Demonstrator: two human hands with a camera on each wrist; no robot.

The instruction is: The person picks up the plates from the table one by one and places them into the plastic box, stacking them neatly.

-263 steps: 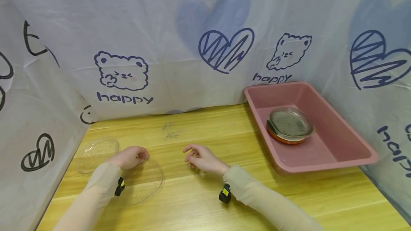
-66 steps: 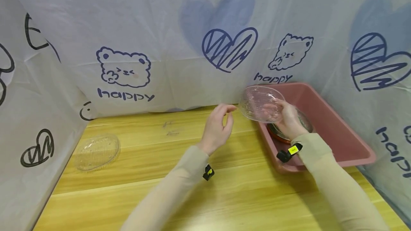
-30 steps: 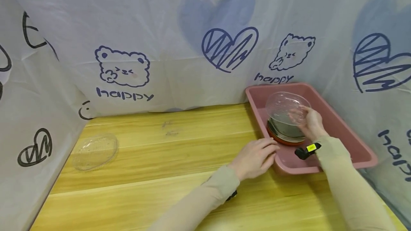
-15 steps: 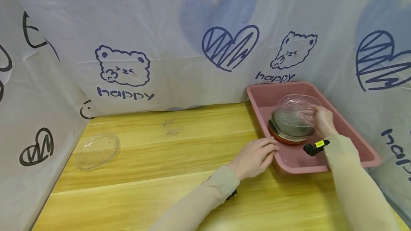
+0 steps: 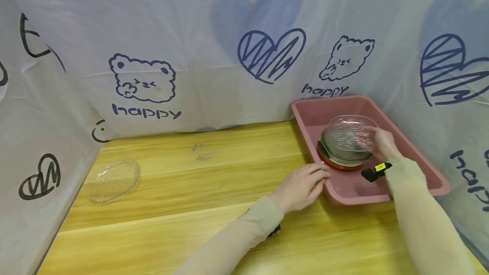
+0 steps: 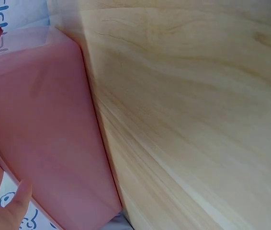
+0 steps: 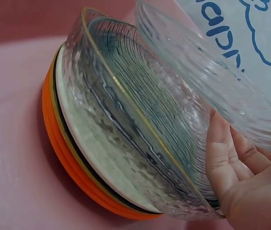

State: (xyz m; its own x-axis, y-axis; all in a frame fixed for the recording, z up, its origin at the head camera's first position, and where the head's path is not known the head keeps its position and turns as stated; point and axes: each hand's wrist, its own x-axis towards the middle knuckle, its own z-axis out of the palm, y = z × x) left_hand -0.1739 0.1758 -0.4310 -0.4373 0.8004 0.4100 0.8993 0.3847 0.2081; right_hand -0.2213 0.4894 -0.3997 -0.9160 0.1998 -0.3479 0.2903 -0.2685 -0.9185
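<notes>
In the head view, my right hand holds a clear ribbed plate by its right edge, over a stack of dishes in the pink basin. The right wrist view shows the plate tilted, with fingers against its underside. Topmost in the stack is a clear textured bowl with a gold rim; beneath it come a pale plate and orange dishes. My left hand grips the basin's near left rim, fingertips bent at the edge. In the left wrist view, its fingers overlap the rim.
Another clear oval dish lies at the left of the wooden table. A printed white cloth hangs behind and along both sides, close against the basin's back and right.
The clear plate has gone from the table's left, beside my left hand, into my right hand and over the stack. My left hand has moved right to the basin rim and stayed there.
</notes>
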